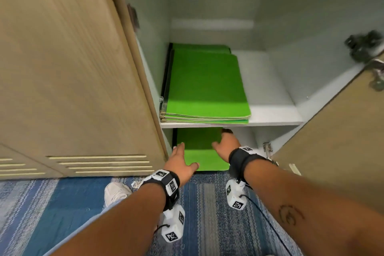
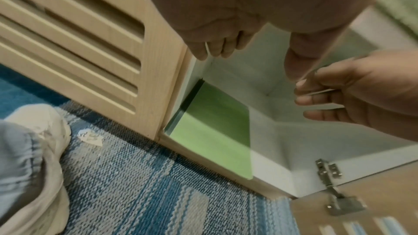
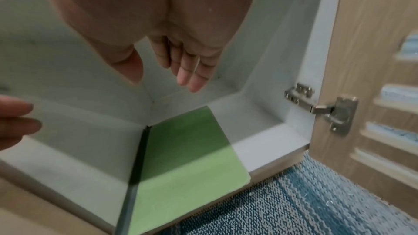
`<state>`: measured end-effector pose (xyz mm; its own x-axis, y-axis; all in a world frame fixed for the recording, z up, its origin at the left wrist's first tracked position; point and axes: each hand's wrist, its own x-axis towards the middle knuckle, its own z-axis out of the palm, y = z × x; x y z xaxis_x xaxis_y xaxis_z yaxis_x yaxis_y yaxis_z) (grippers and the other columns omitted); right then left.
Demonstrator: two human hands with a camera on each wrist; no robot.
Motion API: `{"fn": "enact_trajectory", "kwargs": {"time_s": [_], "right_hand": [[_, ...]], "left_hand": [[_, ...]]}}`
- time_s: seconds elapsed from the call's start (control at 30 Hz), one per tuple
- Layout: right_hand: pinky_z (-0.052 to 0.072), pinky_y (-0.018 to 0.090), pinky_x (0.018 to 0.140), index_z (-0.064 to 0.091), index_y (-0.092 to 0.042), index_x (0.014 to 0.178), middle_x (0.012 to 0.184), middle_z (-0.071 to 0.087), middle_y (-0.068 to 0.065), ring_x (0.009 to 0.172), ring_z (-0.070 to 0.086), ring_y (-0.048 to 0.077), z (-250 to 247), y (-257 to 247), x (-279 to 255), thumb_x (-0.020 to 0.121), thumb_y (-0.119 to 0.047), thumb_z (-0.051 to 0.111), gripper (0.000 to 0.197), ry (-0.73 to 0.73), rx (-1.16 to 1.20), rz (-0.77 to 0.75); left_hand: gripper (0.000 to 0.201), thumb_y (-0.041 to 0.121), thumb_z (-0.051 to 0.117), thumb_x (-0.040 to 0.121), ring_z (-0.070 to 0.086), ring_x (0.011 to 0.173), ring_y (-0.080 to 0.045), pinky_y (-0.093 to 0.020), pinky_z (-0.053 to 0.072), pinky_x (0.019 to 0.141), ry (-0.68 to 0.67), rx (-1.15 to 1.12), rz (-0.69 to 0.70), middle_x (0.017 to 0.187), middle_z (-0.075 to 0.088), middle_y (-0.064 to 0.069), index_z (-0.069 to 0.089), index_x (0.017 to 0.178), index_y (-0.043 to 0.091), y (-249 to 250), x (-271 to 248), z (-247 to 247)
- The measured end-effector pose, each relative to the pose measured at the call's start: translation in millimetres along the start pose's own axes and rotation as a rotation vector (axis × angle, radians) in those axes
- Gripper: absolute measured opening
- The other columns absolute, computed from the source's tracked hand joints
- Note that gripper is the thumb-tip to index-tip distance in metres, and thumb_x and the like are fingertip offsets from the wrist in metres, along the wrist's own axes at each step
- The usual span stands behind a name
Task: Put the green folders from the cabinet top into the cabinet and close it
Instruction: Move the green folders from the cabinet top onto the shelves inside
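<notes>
A green folder (image 1: 199,147) lies flat on the cabinet's bottom shelf against the left wall, also seen in the wrist views as the same folder (image 2: 212,131) (image 3: 187,163). A stack of green folders (image 1: 205,85) rests on the middle shelf (image 1: 270,119). My left hand (image 1: 180,160) hovers over the lower folder's front left, fingers relaxed and holding nothing. My right hand (image 1: 225,144) hangs just above the folder's right side, fingers loose and empty. In the wrist views both the left hand (image 2: 226,45) and the right hand (image 3: 172,67) are apart from the folder.
The cabinet door (image 1: 340,141) stands open on the right, with hinges (image 3: 316,104) at its inner edge. A closed louvred door (image 1: 68,68) is on the left. Blue striped carpet (image 1: 207,203) and a white shoe (image 1: 116,192) lie below.
</notes>
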<state>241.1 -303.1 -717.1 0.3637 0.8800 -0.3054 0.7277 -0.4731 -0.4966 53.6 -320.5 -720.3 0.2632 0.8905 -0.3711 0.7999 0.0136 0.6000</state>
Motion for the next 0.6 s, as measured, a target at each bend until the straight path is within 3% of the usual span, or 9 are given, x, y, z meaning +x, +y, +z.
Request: {"fn": "enact_trajectory", "kwargs": {"time_s": [0.17, 0.3, 0.43, 0.6], "right_hand": [[0.043, 0.030, 0.102, 0.050, -0.008, 0.136, 0.140, 0.051, 0.012, 0.122, 0.055, 0.027, -57.6, -33.7, -68.1, 0.091, -0.022, 0.057, 0.047, -0.003, 0.013, -0.136], [0.046, 0.030, 0.100, 0.058, -0.013, 0.128, 0.132, 0.059, 0.009, 0.117, 0.058, 0.025, -112.6, -69.1, -118.0, 0.090, -0.019, 0.057, 0.039, 0.054, -0.034, -0.271], [0.043, 0.027, 0.100, 0.057, -0.016, 0.129, 0.130, 0.058, 0.005, 0.118, 0.057, 0.022, -181.9, -117.6, -162.3, 0.090, -0.025, 0.053, 0.040, 0.141, -0.111, -0.459], [0.044, 0.028, 0.096, 0.062, -0.019, 0.123, 0.124, 0.062, 0.002, 0.115, 0.058, 0.021, -268.7, -190.3, -214.4, 0.091, -0.026, 0.052, 0.034, 0.292, -0.113, -0.650]], "left_hand": [[0.093, 0.047, 0.064, 0.083, 0.017, 0.147, -0.020, -0.032, 0.019, 0.118, 0.073, 0.005, 0.081, 0.161, 0.011, -0.005, 0.009, 0.153, 0.021, 46.0, -52.5, -52.3], [0.088, 0.047, 0.062, 0.085, 0.023, 0.145, -0.021, -0.033, 0.022, 0.118, 0.171, 0.034, 0.193, 0.160, 0.015, -0.005, 0.015, 0.153, 0.018, 86.1, -90.5, -105.6], [0.078, 0.041, 0.059, 0.088, 0.022, 0.145, -0.016, -0.025, 0.020, 0.115, 0.313, 0.067, 0.342, 0.158, 0.024, -0.003, 0.022, 0.151, 0.016, 129.9, -123.9, -165.9], [0.063, 0.036, 0.059, 0.085, 0.046, 0.129, -0.017, -0.023, 0.033, 0.106, 0.510, 0.091, 0.511, 0.143, 0.047, -0.003, 0.042, 0.143, 0.019, 194.2, -166.7, -245.8]]}}
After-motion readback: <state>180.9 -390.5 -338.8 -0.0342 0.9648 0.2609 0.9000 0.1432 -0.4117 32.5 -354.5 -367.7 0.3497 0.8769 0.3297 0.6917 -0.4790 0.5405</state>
